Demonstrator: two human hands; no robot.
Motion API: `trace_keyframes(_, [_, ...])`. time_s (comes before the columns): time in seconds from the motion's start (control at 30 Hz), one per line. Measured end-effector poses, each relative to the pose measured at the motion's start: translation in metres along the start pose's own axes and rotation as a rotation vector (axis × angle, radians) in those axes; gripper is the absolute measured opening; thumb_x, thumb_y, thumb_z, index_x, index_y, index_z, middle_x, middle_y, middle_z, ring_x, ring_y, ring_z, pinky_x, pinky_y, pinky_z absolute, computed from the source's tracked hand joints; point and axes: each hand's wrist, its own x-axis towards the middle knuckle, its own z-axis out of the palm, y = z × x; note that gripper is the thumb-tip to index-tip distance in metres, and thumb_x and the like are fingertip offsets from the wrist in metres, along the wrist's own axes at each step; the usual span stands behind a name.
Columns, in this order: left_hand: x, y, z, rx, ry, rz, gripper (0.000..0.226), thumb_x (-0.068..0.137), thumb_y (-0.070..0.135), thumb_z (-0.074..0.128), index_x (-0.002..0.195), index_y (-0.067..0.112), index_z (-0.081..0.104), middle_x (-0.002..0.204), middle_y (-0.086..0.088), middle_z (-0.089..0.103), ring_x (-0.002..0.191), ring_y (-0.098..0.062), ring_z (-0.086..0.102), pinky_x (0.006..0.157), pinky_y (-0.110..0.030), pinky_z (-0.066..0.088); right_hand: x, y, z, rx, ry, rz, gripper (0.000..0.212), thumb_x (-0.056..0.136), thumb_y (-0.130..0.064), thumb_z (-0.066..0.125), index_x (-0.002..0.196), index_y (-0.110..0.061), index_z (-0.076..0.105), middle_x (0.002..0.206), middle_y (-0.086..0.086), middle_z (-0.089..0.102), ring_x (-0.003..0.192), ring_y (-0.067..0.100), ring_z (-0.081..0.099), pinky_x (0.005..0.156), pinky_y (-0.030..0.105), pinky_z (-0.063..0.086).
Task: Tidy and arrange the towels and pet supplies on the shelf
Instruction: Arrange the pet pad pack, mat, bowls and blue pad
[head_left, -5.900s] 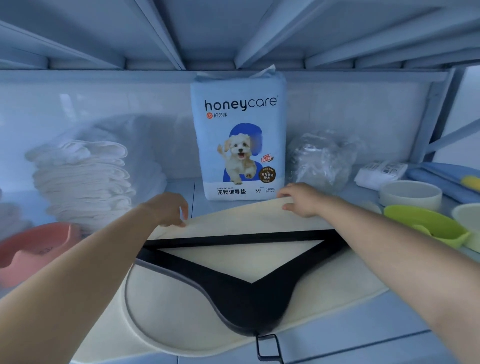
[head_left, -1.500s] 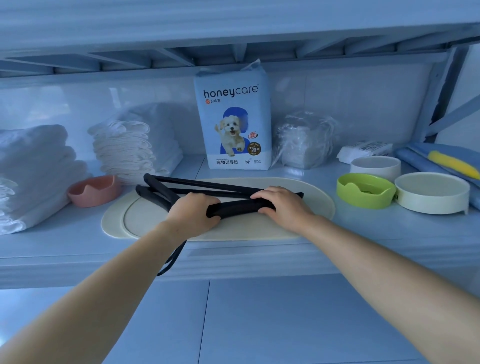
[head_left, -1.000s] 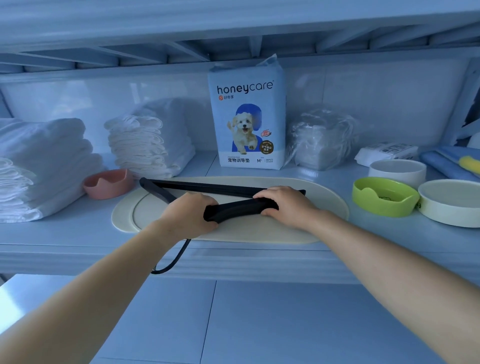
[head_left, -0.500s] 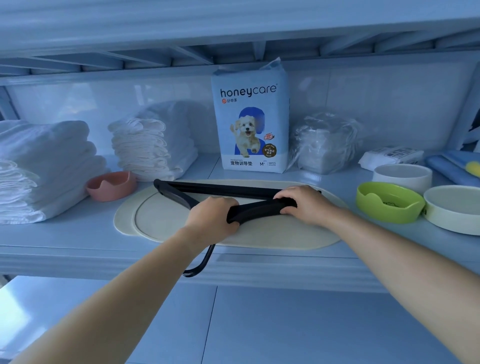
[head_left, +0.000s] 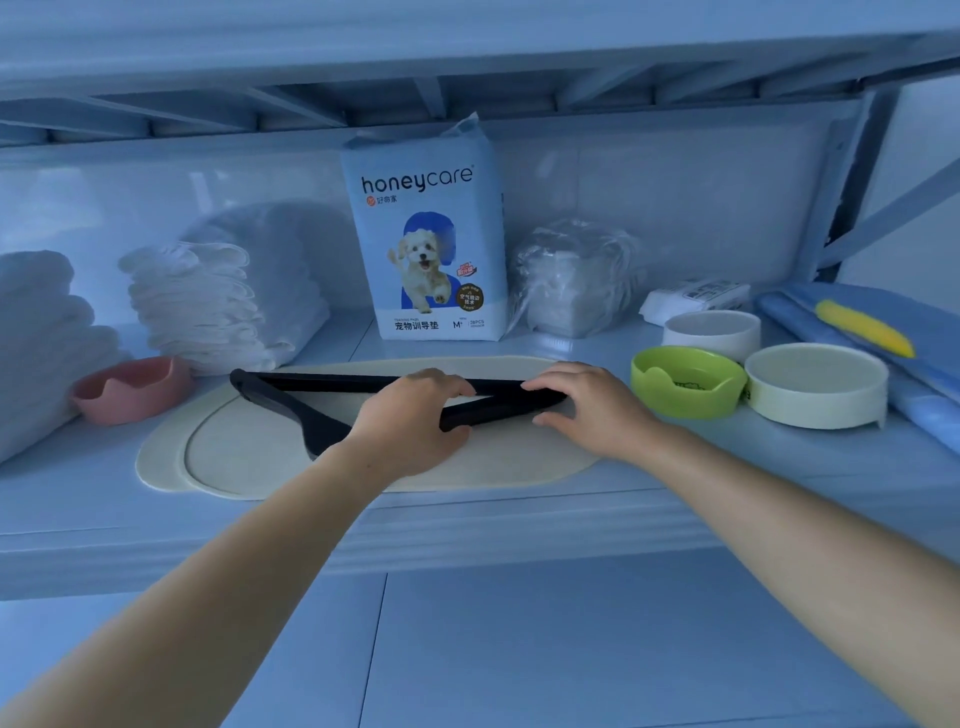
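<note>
Scene: A person is reaching both bare arms onto a pale blue shelf (head_left: 467, 525), seen from a head camera.
Landmark: A tall pack (head_left: 426, 249) printed with a puppy is standing upright at the back of the shelf.
Hanger: A black hanger (head_left: 332, 383) is lying on a cream mat (head_left: 234, 457) directly in front of the pack. Any hook is hiding behind the left hand.
Left hand: The left hand (head_left: 410, 421) is curling its fingers round the hanger's near arm, in front of the pack.
Right hand: The right hand (head_left: 587, 405) is gripping the hanger's tip, fingers over it and thumb under, in front and to the right of the pack.
Towels: Folded white towels (head_left: 208, 306) are sitting left of the pack, and a second stack is showing further left.
Bowls: A pink bowl (head_left: 130, 387) is sitting in front and to the left of the pack, beside the mat. A green bowl (head_left: 685, 382) is sitting in front and to the right of the pack, just beside the right hand.
Step, likely: The person is probably squaring the hanger on the mat.
Risk one: The mat's front edge is lying near the shelf lip, so dragging the hanger forward could pull the mat off.
Risk two: Swinging the hanger's tip rightward could knock the green bowl.
Risk three: Pushing the hanger back hard could topple the pack, which is standing on a narrow base.
</note>
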Motion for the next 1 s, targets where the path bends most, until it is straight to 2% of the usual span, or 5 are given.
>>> trace_keyframes(0.27, [0.018,0.051,0.023,-0.016,-0.031,0.066,0.036,0.085,0.033,0.057,0.121,0.033,0.054,0.124,0.011,0.053,0.111,-0.013,0.051,0.087,-0.033,0.048,-0.045,0.035,-0.031,-0.023,0.011,0.064,0.035,0.080,-0.016,0.070,0.115,-0.017,0.065,0.117,-0.001,0.063,0.108,0.017,0.057,0.092,0.021,0.038])
trace_keyframes(0.47, [0.025,0.076,0.032,-0.024,-0.007,0.085,0.035,0.086,0.033,0.058,0.121,0.032,0.055,0.122,0.011,0.054,0.111,-0.013,0.052,0.087,-0.031,0.047,-0.069,0.059,-0.051,-0.043,0.018,0.107,0.033,0.081,-0.019,0.070,0.114,-0.018,0.065,0.117,-0.004,0.062,0.109,0.014,0.056,0.093,0.024,0.041])
trace_keyframes(0.63, [0.028,0.096,0.041,-0.055,-0.017,0.111,0.033,0.085,0.033,0.060,0.118,0.032,0.058,0.121,0.012,0.055,0.109,-0.012,0.052,0.089,-0.033,0.047,-0.080,0.068,-0.060,-0.048,0.040,0.124,0.033,0.081,-0.017,0.070,0.114,-0.017,0.066,0.119,-0.002,0.062,0.111,0.015,0.055,0.090,0.016,0.036])
trace_keyframes(0.87, [0.054,0.136,0.060,-0.161,-0.007,0.227,0.030,0.084,0.035,0.060,0.114,0.035,0.059,0.116,0.013,0.058,0.106,-0.011,0.054,0.086,-0.032,0.048,-0.100,0.085,-0.083,-0.072,0.140,0.142,0.031,0.078,-0.016,0.072,0.109,-0.016,0.068,0.112,-0.002,0.065,0.103,0.018,0.059,0.088,0.027,0.046])
trace_keyframes(1.0, [0.077,0.161,0.072,-0.224,-0.014,0.340,0.030,0.083,0.033,0.063,0.113,0.034,0.061,0.116,0.013,0.059,0.106,-0.011,0.055,0.083,-0.034,0.050,-0.115,0.104,-0.102,-0.125,0.164,0.208,0.031,0.076,-0.014,0.075,0.107,-0.014,0.069,0.108,0.001,0.066,0.100,0.018,0.060,0.090,0.020,0.041])
